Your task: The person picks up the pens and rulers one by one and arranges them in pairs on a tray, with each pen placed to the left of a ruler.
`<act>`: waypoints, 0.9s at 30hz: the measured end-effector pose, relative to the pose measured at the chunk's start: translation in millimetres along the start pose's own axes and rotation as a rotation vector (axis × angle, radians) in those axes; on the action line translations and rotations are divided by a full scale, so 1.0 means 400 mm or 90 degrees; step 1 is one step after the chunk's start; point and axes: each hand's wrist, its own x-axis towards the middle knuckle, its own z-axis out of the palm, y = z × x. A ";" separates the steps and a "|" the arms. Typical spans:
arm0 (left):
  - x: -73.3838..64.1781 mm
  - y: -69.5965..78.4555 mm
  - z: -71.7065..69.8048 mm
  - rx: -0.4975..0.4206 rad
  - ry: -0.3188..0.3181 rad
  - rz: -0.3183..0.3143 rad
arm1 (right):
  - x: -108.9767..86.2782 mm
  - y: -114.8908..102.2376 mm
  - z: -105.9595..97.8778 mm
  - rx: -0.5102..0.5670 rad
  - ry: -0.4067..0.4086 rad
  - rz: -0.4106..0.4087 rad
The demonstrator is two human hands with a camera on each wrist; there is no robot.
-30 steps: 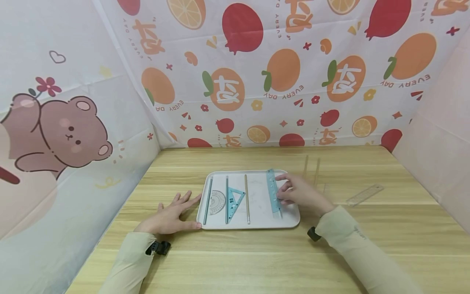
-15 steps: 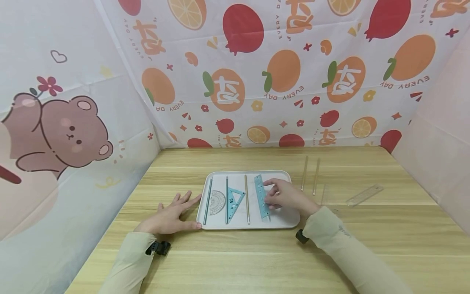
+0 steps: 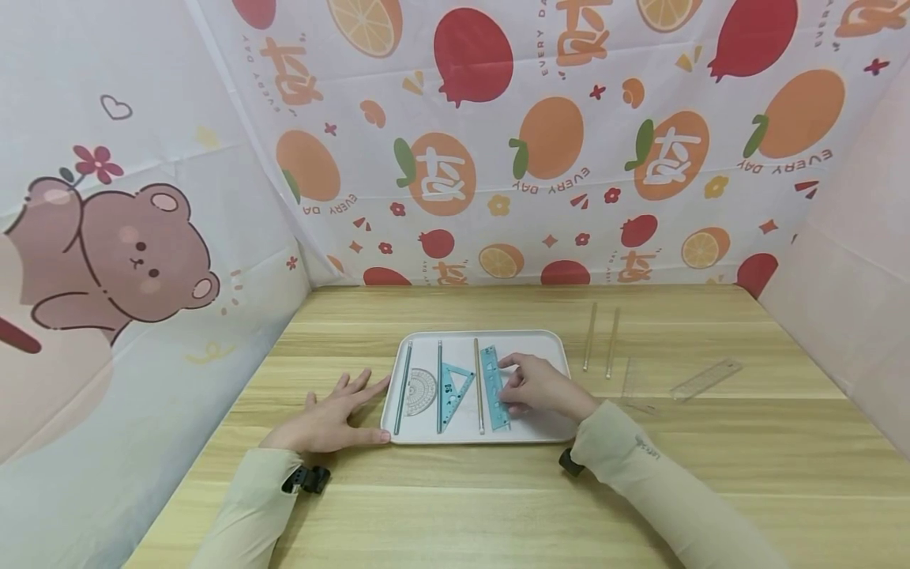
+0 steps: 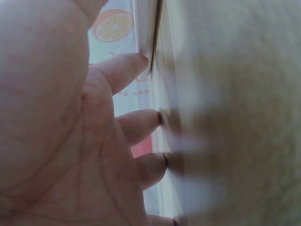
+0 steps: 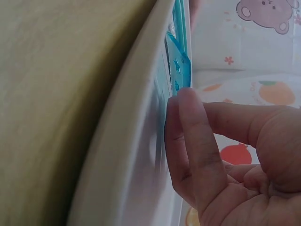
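Note:
My right hand (image 3: 535, 385) pinches a blue ruler (image 3: 494, 387) by its right edge, just to the right of a gold pencil (image 3: 479, 387) in the white tray (image 3: 543, 433). In the right wrist view the ruler (image 5: 180, 66) looks tilted, with the fingertips at its edge. Spread out on the table, my left hand (image 3: 330, 423) touches the tray's left side with its thumb and forefinger. Left of the gold pencil lie a blue set square (image 3: 448, 403), a dark green pencil (image 3: 439, 379), a clear protractor (image 3: 421, 393) and another green pencil (image 3: 402, 387).
Right of the tray, two gold pencils (image 3: 612, 344) lie on the wooden table (image 3: 455, 506). Near them are a clear set square (image 3: 633, 387) and a clear ruler (image 3: 705, 379). A printed cloth (image 3: 498, 237) stands behind the table.
The blue ruler has moved left across the tray in my right hand, from near the right side to beside the gold pencil. My left hand has stayed put.

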 end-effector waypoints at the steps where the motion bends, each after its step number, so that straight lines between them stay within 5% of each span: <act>1: 0.000 0.001 -0.002 0.000 0.000 -0.001 | 0.000 -0.003 0.001 -0.003 0.001 -0.001; 15: -0.012 0.010 -0.002 -0.020 -0.007 0.001 | -0.009 0.000 0.021 -0.032 0.010 -0.022; 27: -0.013 0.016 -0.004 -0.020 -0.011 -0.003 | -0.015 0.011 -0.013 -0.058 0.017 -0.056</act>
